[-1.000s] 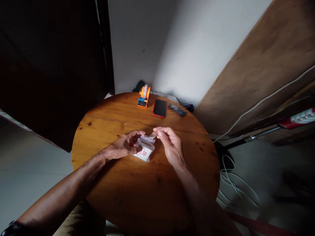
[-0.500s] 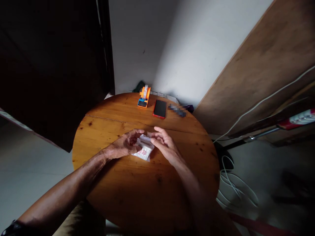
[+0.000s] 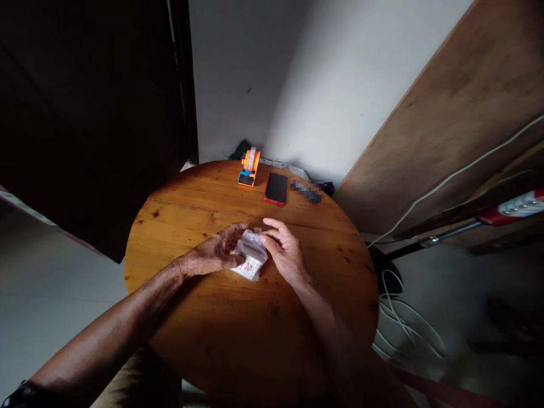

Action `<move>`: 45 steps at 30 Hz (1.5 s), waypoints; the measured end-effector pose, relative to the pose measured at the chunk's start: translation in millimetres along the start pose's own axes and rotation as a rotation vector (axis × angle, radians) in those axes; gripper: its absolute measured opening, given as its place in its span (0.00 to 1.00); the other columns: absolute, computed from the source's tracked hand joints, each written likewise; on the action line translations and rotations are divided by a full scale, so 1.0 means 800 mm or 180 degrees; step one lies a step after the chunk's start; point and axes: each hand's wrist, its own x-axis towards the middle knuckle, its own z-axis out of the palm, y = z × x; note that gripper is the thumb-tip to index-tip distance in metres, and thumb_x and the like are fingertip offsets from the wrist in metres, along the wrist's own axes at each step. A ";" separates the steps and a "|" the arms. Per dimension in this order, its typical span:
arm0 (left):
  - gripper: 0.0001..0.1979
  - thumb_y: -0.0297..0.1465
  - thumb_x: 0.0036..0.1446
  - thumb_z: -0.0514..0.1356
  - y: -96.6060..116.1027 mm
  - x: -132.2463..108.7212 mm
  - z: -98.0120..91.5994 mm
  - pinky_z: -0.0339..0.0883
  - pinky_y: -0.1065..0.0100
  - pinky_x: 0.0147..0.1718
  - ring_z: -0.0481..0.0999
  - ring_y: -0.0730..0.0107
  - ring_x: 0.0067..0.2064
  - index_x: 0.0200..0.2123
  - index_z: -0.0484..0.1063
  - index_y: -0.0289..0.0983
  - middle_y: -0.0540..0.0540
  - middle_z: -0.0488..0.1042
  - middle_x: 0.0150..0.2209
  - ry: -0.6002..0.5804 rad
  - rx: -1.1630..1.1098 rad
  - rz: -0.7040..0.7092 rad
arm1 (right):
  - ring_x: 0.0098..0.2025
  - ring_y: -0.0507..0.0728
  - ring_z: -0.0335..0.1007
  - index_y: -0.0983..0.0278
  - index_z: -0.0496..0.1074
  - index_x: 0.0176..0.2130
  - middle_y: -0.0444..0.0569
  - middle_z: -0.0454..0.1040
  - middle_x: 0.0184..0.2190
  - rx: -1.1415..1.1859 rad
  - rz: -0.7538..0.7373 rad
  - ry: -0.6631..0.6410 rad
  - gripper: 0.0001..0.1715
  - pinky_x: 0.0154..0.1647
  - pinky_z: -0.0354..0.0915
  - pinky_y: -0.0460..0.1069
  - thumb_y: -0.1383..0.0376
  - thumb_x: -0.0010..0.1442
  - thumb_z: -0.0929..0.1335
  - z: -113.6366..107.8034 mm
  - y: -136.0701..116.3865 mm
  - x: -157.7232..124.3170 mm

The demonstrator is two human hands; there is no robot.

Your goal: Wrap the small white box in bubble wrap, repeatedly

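Observation:
A small packet in clear bubble wrap, with faint red print on it, is between my two hands over the round wooden table. My left hand grips its left side, thumb on the near face and fingers curled behind. At the packet's upper right edge is my right hand, its thumb and forefinger close together at the wrap's corner and the other fingers partly extended. What the right fingertips hold is too small to make out.
The round wooden table bears an orange and blue tape dispenser, a red-edged phone and a blurred-out dark object along its far side. Behind stands a white wall. A white cable lies coiled on the floor at right.
The wrap's upper flap stands a little higher and shows more between my hands. My right fingers have shifted slightly; my left hand has barely moved.

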 end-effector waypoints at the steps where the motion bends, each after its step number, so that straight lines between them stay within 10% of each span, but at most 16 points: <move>1: 0.40 0.27 0.48 0.68 0.001 0.000 0.001 0.64 0.62 0.47 0.73 0.64 0.48 0.63 0.56 0.43 0.40 0.71 0.54 -0.0004 0.0039 -0.0015 | 0.35 0.56 0.75 0.60 0.68 0.52 0.47 0.80 0.35 0.0041 -0.0014 0.0045 0.21 0.39 0.71 0.53 0.60 0.59 0.68 0.000 0.000 0.000; 14: 0.47 0.22 0.50 0.65 -0.017 0.004 0.005 0.64 0.58 0.52 0.73 0.61 0.51 0.68 0.44 0.39 0.38 0.70 0.53 -0.0004 0.0379 0.0225 | 0.38 0.57 0.76 0.59 0.70 0.48 0.47 0.79 0.36 0.0391 -0.0057 0.0341 0.17 0.42 0.72 0.54 0.60 0.58 0.69 -0.004 -0.004 0.002; 24: 0.50 0.26 0.48 0.69 -0.023 0.011 0.008 0.63 0.61 0.47 0.71 0.63 0.48 0.68 0.44 0.44 0.42 0.68 0.50 0.0211 0.0119 0.0482 | 0.42 0.58 0.77 0.58 0.63 0.56 0.51 0.77 0.45 0.0566 0.0152 -0.0220 0.30 0.43 0.72 0.55 0.57 0.57 0.71 -0.017 -0.001 0.001; 36: 0.51 0.26 0.47 0.70 -0.004 0.004 0.013 0.62 0.57 0.55 0.68 0.54 0.58 0.69 0.45 0.45 0.35 0.63 0.61 0.0029 0.0292 0.0324 | 0.37 0.57 0.76 0.59 0.70 0.47 0.49 0.80 0.39 0.0440 0.0006 0.0496 0.18 0.38 0.73 0.53 0.58 0.56 0.70 -0.012 0.005 0.011; 45: 0.27 0.38 0.52 0.68 0.005 -0.002 0.005 0.63 0.54 0.53 0.70 0.56 0.54 0.52 0.63 0.40 0.40 0.70 0.53 0.0024 0.0254 0.0194 | 0.28 0.54 0.71 0.59 0.70 0.46 0.46 0.78 0.33 0.0519 0.0094 0.0655 0.19 0.27 0.69 0.49 0.56 0.56 0.70 -0.019 0.012 0.020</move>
